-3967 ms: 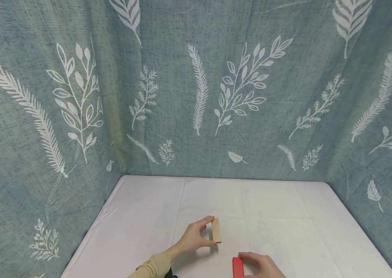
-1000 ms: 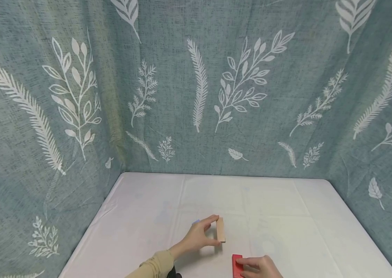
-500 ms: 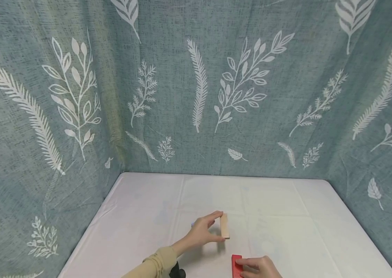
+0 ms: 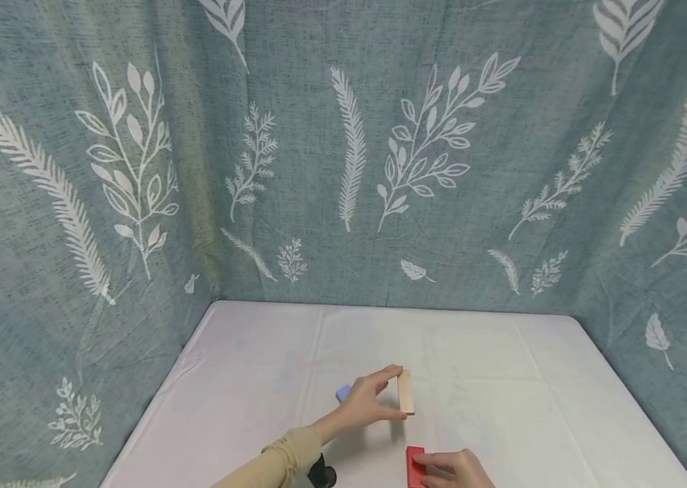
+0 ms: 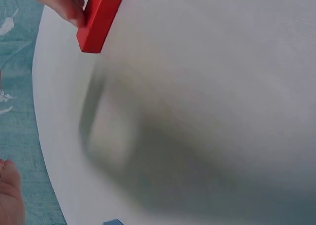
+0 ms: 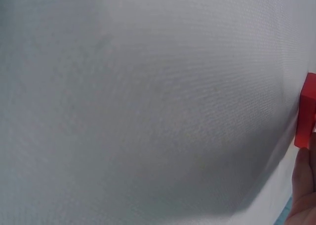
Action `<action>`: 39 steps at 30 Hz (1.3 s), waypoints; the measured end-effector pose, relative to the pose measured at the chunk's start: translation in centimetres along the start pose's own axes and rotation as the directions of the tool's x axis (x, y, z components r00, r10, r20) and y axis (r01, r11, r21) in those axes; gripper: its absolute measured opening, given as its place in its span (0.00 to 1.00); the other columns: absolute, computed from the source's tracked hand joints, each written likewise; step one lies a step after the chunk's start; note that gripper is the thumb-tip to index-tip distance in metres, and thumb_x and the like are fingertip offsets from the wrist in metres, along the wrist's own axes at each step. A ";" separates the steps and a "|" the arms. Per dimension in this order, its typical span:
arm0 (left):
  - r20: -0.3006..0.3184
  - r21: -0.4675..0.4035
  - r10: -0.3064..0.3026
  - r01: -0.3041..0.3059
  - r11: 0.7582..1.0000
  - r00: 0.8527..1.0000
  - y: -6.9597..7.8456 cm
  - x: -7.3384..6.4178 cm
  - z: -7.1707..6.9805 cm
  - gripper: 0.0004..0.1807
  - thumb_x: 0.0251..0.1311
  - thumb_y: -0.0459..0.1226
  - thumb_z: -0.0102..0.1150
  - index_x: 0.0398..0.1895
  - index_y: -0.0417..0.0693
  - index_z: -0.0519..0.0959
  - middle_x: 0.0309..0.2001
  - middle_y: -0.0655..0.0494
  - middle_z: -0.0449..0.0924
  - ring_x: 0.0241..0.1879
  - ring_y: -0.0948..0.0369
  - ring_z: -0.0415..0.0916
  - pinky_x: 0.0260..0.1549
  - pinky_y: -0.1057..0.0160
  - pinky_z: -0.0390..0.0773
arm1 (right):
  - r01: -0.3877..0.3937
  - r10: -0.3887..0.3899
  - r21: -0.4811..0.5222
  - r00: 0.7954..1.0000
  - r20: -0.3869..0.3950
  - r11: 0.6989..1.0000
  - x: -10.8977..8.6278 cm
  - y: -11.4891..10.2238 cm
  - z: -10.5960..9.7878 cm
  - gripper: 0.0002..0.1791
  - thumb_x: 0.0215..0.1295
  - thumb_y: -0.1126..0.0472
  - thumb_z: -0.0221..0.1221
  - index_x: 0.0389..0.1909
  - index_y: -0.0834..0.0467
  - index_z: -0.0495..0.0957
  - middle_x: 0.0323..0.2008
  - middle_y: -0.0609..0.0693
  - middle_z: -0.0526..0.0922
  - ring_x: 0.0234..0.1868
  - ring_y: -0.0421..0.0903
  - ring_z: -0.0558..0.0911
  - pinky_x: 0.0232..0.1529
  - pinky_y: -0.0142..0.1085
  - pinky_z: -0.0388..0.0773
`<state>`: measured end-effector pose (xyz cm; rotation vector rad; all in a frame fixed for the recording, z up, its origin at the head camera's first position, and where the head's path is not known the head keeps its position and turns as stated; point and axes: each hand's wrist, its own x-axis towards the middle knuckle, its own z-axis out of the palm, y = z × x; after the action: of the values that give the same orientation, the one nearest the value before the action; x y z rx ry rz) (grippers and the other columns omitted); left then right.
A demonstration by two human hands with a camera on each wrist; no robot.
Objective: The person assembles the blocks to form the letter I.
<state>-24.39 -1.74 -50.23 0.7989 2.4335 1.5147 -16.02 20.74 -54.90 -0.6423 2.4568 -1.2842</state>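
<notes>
My left hand (image 4: pixel 364 403) holds a pale wooden block (image 4: pixel 406 392) by its two short ends, thumb at the near end and fingers at the far end. A shadow lies below it on the table. Nearer the front, my right hand (image 4: pixel 456 469) has its fingertips on a long red block (image 4: pixel 414 468), whose near end is cut off by the frame edge. The left wrist view shows the fingers against the side of the red block (image 5: pixel 101 20). In the right wrist view only part of the red block (image 6: pixel 307 111) and fingers appear at the edge.
A small blue block (image 4: pixel 343 393) lies behind the left hand, partly hidden by it. Black gear (image 4: pixel 322 472) sits under the left wrist. The white-covered table (image 4: pixel 246 379) is bounded at back and sides by a green leaf-patterned curtain (image 4: pixel 307 169).
The left hand has carried the wooden block rightward and away, uncovering more of the blue block. Since four seconds ago, the right fingers have shifted onto the red block; lately they stay still.
</notes>
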 end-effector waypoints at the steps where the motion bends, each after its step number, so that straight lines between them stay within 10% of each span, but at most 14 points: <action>1: 0.003 -0.008 -0.006 0.006 1.000 1.000 0.1 0.1 0.1 0.42 0.46 0.35 0.73 0.67 0.39 0.65 0.69 0.46 0.63 0.70 0.52 0.60 0.66 0.61 0.68 | 0.009 -0.009 -0.004 1.000 -0.004 1.000 0.0 0.0 0.0 0.20 0.58 0.56 0.64 0.49 0.64 0.81 0.44 0.56 0.86 0.43 0.29 0.81 0.46 0.42 0.85; 28: 0.000 0.033 -0.008 0.008 0.999 1.000 -0.5 0.0 2.9 0.42 0.40 0.33 0.76 0.63 0.34 0.69 0.66 0.40 0.67 0.66 0.47 0.65 0.62 0.58 0.73 | 0.184 -0.186 -0.039 0.981 -0.063 0.982 0.1 0.7 0.2 0.19 0.59 0.56 0.64 0.46 0.65 0.82 0.41 0.59 0.86 0.45 0.29 0.80 0.43 0.26 0.83; 39: 0.022 0.017 0.021 -0.021 1.000 1.000 -1.5 -0.6 3.4 0.43 0.40 0.35 0.76 0.63 0.33 0.67 0.65 0.38 0.67 0.66 0.45 0.64 0.62 0.55 0.74 | 0.101 -0.103 -0.027 0.994 -0.041 0.994 0.1 0.5 0.1 0.20 0.58 0.55 0.64 0.47 0.63 0.82 0.44 0.57 0.86 0.47 0.28 0.79 0.44 0.38 0.85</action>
<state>-23.03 0.12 -53.27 0.8427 2.4334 1.4865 -16.18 20.83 -55.35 -0.7636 2.5067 -1.3199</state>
